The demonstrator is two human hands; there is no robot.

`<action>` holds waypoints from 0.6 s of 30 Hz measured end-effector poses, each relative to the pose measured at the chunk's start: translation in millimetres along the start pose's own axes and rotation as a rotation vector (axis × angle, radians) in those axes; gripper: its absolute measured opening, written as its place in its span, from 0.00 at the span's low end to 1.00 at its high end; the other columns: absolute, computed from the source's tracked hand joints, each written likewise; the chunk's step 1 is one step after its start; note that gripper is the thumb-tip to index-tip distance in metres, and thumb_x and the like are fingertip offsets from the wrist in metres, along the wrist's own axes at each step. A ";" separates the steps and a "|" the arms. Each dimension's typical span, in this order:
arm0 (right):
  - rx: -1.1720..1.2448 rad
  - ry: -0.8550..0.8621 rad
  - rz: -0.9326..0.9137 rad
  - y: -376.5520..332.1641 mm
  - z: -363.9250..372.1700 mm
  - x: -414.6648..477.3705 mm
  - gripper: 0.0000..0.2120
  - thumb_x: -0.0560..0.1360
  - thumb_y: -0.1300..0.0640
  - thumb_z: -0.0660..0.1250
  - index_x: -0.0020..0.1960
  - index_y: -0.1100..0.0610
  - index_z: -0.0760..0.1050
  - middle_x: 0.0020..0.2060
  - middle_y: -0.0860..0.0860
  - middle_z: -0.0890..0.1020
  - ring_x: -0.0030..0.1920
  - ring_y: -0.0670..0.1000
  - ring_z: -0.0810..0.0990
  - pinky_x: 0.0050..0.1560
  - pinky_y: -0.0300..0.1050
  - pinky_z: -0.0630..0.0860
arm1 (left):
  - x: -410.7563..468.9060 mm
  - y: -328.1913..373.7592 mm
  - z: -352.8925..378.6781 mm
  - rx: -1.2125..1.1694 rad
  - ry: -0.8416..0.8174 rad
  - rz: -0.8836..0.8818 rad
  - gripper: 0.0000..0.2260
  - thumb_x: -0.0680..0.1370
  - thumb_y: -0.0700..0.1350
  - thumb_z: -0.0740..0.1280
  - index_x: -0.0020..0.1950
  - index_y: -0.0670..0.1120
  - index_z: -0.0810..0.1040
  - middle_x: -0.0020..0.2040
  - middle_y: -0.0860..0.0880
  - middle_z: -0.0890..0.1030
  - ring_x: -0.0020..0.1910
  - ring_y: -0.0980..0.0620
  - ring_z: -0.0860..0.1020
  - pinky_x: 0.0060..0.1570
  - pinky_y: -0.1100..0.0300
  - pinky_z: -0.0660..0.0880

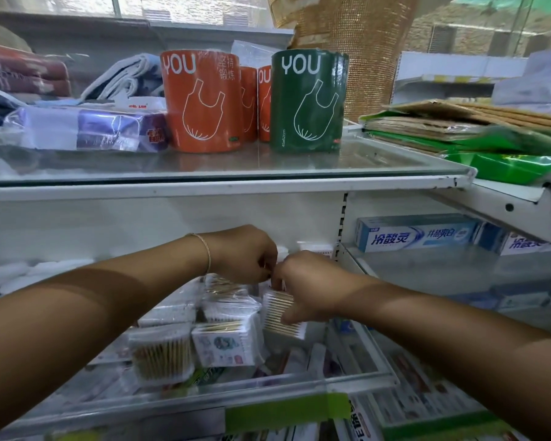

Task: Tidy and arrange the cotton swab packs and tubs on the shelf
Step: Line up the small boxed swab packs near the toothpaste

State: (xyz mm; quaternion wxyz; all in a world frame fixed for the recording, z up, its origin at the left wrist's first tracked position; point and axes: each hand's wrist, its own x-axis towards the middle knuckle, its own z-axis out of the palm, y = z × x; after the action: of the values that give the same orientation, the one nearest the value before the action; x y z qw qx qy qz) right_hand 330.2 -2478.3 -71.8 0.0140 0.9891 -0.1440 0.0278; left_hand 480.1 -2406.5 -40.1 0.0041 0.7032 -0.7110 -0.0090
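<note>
right hand (309,286) round swab pack (282,313) — left hand (244,254) just beside

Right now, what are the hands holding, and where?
The right hand grips a cotton swab pack by its right edge. The left hand curls at its top; that hold cannot be told.

Orange roll (202,100), green roll (309,100) above; toothpaste box (417,234), perhaps mats (442,125), right.

The swab packs (229,343) are wrapped in clear, shiny plastic. Thin wooden sticks (161,358) are seen inside. The top shelf (236,163) is covered by a smooth, glossy sheet. The rolls (201,100) are wrapped in shiny film. The toothpaste box (417,233) is made of glossy card. The gold mesh (363,43) looks rough.
</note>
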 end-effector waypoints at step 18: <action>0.694 0.281 -0.123 50.1 -46.9 -36.1 0.14 0.63 0.62 0.82 0.43 0.50 0.81 0.51 0.44 0.81 0.43 0.57 0.81 0.42 0.57 0.80 | 4.9 4.4 -8.4 -0.925 0.039 -0.026 0.11 0.83 0.45 0.60 0.57 0.42 0.79 0.46 0.46 0.82 0.41 0.46 0.81 0.44 0.51 0.78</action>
State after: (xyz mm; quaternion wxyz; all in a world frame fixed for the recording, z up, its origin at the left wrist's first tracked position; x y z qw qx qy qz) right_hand 278.9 -2514.4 -26.1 -0.3008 0.9283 -0.0630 0.2094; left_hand 475.8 -2411.4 -31.6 0.3306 0.6362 -0.6233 -0.3123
